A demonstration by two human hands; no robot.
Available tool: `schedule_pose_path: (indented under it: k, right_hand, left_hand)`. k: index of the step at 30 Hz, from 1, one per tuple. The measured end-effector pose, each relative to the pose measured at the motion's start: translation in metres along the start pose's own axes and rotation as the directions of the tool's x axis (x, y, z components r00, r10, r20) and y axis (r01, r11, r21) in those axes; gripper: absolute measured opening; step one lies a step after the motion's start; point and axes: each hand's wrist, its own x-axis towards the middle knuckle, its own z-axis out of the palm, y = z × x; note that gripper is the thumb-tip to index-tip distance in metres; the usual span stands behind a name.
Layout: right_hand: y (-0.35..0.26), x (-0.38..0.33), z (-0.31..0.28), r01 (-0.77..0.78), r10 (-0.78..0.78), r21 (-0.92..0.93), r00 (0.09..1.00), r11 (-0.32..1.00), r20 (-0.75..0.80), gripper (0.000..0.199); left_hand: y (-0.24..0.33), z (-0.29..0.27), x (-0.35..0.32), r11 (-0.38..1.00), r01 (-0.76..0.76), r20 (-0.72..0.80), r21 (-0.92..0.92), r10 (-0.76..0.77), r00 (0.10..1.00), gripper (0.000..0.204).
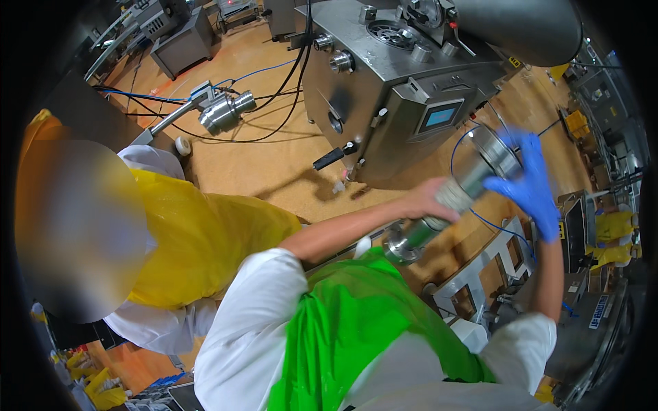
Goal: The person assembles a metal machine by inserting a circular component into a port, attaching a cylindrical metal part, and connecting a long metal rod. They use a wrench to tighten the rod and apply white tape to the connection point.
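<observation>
A steel pipe (473, 179) with a wide flange at each end slants across in front of my green apron. Its middle is wrapped in a pale, ridged covering. My left hand (433, 200), ungloved, is closed around this wrapped part. At the upper flange, my right hand (526, 183) in a blue glove curls round the rim, thumb below and fingers above; motion blurs it a little. The lower flange (403, 248) hangs near my apron. Beyond the pipe stands a boxy steel machine (370, 103) with a small lit screen (439, 118) and round ports on its side.
Close on my left is a co-worker in a yellow apron (205, 219). A steel fitting on an arm (226, 113) juts out past them. Cables and blue hoses (264, 68) cross the orange floor. A white slotted frame (480, 270) stands at right, with more equipment behind.
</observation>
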Motion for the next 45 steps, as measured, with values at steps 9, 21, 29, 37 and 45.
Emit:
schedule_pose_path:
  k: [9, 21, 29, 37, 45]
  right_hand:
    - [0.068, 0.178, 0.263, -0.615, -0.128, 0.711, 0.78, -0.341, 0.613, 0.03]
    - [0.085, 0.308, 0.367, -0.667, -0.176, 0.577, 0.712, -0.471, 0.68, 0.04]
    - [0.072, 0.315, 0.35, -0.358, 0.214, 0.693, 0.776, -0.626, 0.594, 0.039]
    - [0.05, 0.304, 0.357, -0.339, 0.07, 0.695, 0.87, -0.634, 0.488, 0.036]
    - [0.072, 0.303, 0.441, -0.569, -0.145, 0.246, 0.555, -0.785, 0.819, 0.048]
  left_hand:
    - [-0.051, -0.12, -0.034, 0.887, 0.093, -0.416, -0.452, -0.302, 0.858, 0.052]
    - [-0.027, -0.266, -0.014, 0.754, 0.237, -0.457, -0.613, -0.583, 0.672, 0.056]
    - [0.041, -0.436, 0.018, 0.57, 0.787, -0.08, -0.238, -0.819, 0.569, 0.062]
    - [0.081, -0.51, 0.049, 0.308, 0.941, 0.161, 0.14, -0.945, 0.285, 0.068]
    - [0.061, -0.487, 0.055, 0.05, 0.98, 0.194, 0.192, -0.981, 0.012, 0.078]
